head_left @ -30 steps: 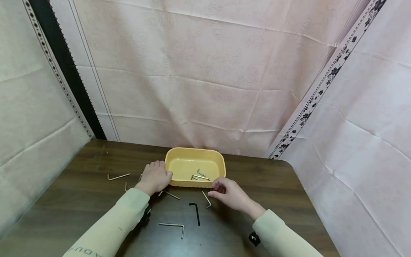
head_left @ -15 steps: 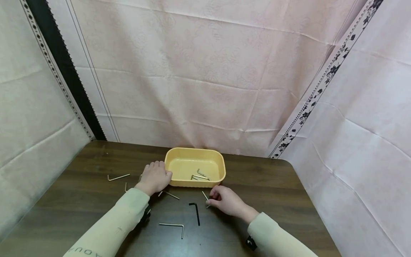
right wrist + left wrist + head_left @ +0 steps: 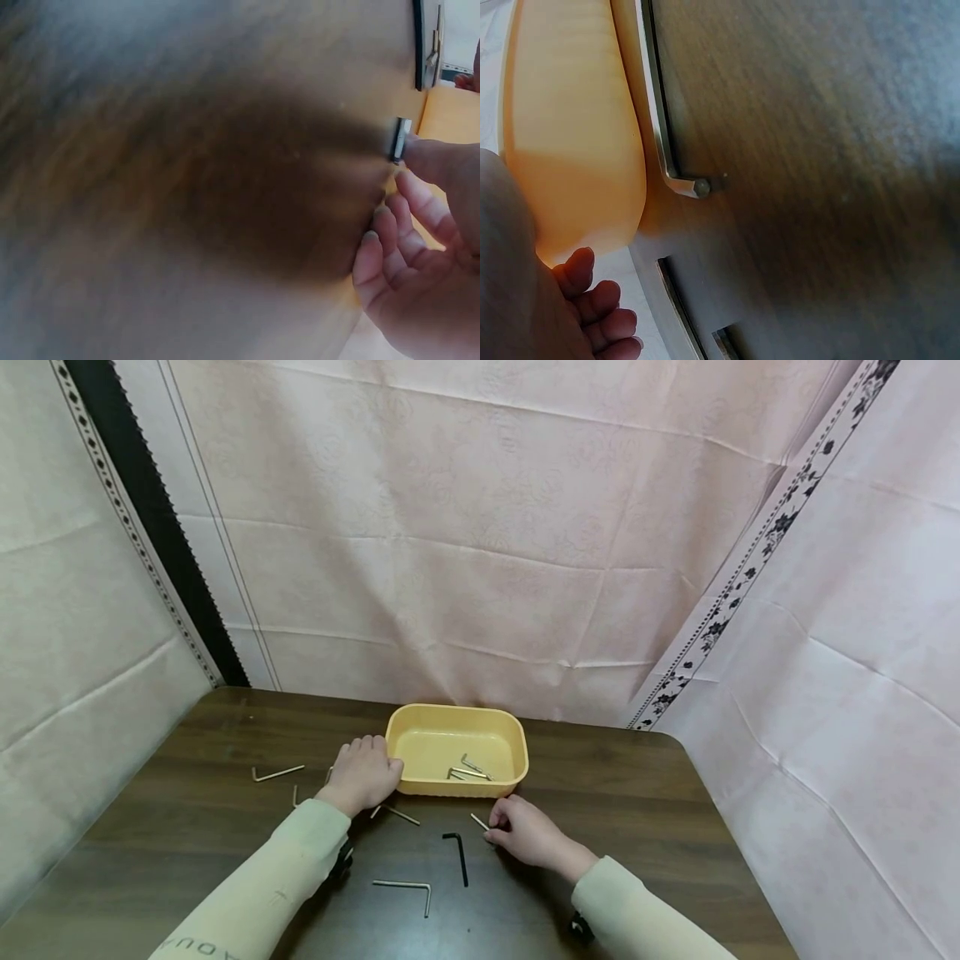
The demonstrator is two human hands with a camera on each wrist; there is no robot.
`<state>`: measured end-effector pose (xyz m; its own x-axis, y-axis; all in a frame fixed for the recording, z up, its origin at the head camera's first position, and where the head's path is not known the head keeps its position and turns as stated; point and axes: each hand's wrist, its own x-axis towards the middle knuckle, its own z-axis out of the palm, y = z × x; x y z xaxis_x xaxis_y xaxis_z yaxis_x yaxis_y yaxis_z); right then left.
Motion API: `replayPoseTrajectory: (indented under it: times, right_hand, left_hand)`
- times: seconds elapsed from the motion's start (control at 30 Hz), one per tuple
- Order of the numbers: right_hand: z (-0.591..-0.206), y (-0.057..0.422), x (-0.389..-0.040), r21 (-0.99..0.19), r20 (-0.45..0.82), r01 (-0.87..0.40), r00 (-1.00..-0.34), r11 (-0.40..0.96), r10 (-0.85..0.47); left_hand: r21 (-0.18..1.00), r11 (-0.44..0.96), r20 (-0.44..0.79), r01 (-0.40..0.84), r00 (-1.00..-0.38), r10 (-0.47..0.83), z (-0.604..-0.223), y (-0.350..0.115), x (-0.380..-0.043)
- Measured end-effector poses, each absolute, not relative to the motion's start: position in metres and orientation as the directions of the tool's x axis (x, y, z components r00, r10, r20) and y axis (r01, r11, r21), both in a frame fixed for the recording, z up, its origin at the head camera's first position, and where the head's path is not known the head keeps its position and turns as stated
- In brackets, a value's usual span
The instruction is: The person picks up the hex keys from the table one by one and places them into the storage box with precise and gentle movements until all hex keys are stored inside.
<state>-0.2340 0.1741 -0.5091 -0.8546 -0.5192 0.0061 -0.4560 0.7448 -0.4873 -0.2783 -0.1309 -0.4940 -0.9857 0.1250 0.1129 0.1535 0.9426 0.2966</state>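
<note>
A pale metal hex key (image 3: 478, 821) lies at the fingers of the right hand (image 3: 531, 832), its visible end jutting out left of the thumb, its long axis slanting leftward from them and slightly toward the yellow tray (image 3: 450, 788); the other end is hidden. Those fingers are bent with the thumb at the key, but I cannot tell whether they pinch it. The tray sits just beyond them, with a few smaller hex keys (image 3: 472, 774) inside, and 1 black hex key (image 3: 461, 862) lies to their left. The left hand (image 3: 365, 773), well apart, grips the tray's far end. No brand shows on keys or tray; dark lettering (image 3: 198, 948) on the left sleeve (image 3: 255, 885) is too cropped to read
</note>
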Motion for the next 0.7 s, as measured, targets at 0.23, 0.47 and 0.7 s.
replayPoseTrajectory:
  times: [0.23, 0.47, 0.7]
  right_hand:
    - [-0.5014, 0.1802, -0.23, -0.494, -0.057, -0.462, -0.828, 0.736, -0.558]
    - [-0.5, 0.1812, -0.2293, -0.462, -0.074, -0.47, -0.825, 0.752, -0.561]
    - [-0.4997, 0.1838, -0.2295, -0.468, -0.101, -0.468, -0.815, 0.75, -0.571]
  left_hand:
    - [0.313, 0.938, 0.121, 0.152, -0.985, 0.119, -0.4966, -0.1296, -0.279]
    - [0.316, 0.937, 0.105, 0.146, -0.987, 0.119, -0.4962, -0.1293, -0.279]
    - [0.32, 0.936, 0.1, 0.144, -0.988, 0.117, -0.4941, -0.13, -0.2777]
